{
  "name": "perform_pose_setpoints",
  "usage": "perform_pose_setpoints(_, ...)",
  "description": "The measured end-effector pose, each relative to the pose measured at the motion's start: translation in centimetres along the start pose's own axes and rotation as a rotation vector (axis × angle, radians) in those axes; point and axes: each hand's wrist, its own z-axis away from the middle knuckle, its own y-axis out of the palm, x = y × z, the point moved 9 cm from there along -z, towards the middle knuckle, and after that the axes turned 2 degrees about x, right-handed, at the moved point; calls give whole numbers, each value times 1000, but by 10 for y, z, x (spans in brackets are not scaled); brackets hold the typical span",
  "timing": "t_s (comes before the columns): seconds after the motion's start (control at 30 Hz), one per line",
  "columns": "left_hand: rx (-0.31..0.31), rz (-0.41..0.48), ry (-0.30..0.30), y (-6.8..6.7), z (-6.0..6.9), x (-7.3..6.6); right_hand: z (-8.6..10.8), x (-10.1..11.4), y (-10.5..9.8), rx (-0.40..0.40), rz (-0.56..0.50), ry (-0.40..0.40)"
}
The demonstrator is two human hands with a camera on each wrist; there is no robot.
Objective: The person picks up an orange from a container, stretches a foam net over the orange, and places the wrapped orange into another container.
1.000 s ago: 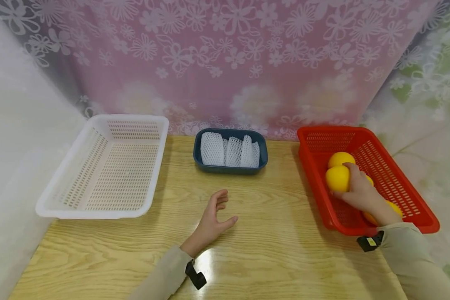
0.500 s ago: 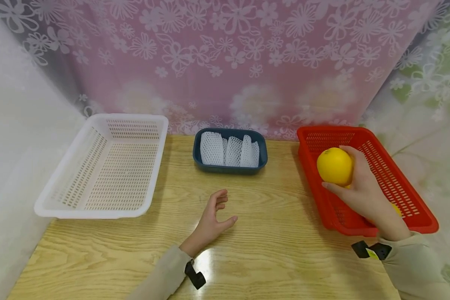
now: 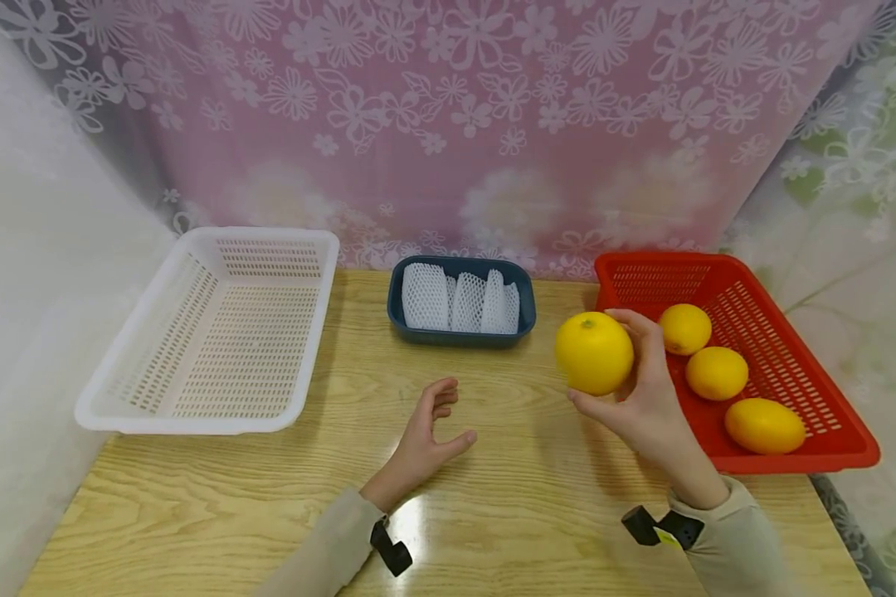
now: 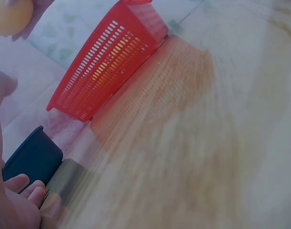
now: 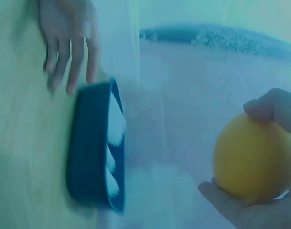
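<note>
My right hand (image 3: 655, 406) gripped a yellow citrus fruit (image 3: 594, 353) between thumb and curled fingers, raised above the wooden table (image 3: 523, 514) by the left side of the red plastic basket (image 3: 653, 280). Three more yellow fruits (image 3: 717, 373) lay inside that basket. My left hand (image 3: 421, 446) held nothing, fingers loosely bent, thumb spread apart, near the dark blue tray (image 3: 459, 338) of white foam net sleeves (image 3: 425, 298).

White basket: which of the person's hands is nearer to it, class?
Left. The left hand is right of the white basket, apart from it; the right hand, holding a yellow fruit, is farther right, by the red basket.
</note>
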Motion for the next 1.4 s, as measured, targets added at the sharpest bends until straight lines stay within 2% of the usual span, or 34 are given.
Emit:
perform_pose_setpoints(0.13, 27, 9, 21, 1, 1, -14, 2, -11, 28, 12, -161, 13)
perform_pose_setpoints(0.2, 29, 3, 27, 2, 1, -9, 2, -18, 43, 23, -221, 18)
perform_pose_setpoints(0.4, 20, 5, 51, 1, -1, 15, 4, -45, 89, 73, -376, 56)
perform_pose_setpoints(0.57, 21, -8, 73, 0, 0, 18, 10, -67, 121, 112, -462, 98)
perform_pose_setpoints(0.73, 16, -45, 58, 1, 0, 16, 17, -82, 146, 152, -494, 117)
perform_pose_setpoints(0.9, 54, -3, 21, 5, 1, 17, 23, -90, 161, 177, -499, 146)
perform_pose_setpoints(1.0, 73, 26, -24, 6, 1, 16, 25, -92, 166, 186, -507, 166)
perform_pose_setpoints(1.13, 30, -8, -52, 2, 1, 19, 28, -98, 172, 195, -563, 133)
perform_pose_setpoints(1.17, 9, -22, -42, 1, 0, 23, 29, -102, 175, 196, -578, 117)
perform_pose_setpoints(1.27, -26, -41, -33, -2, -1, 23, 29, -105, 178, 194, -611, 99)
perform_pose_setpoints(1.4, -35, -52, -20, -2, -1, 23, 31, -107, 180, 186, -643, 94)
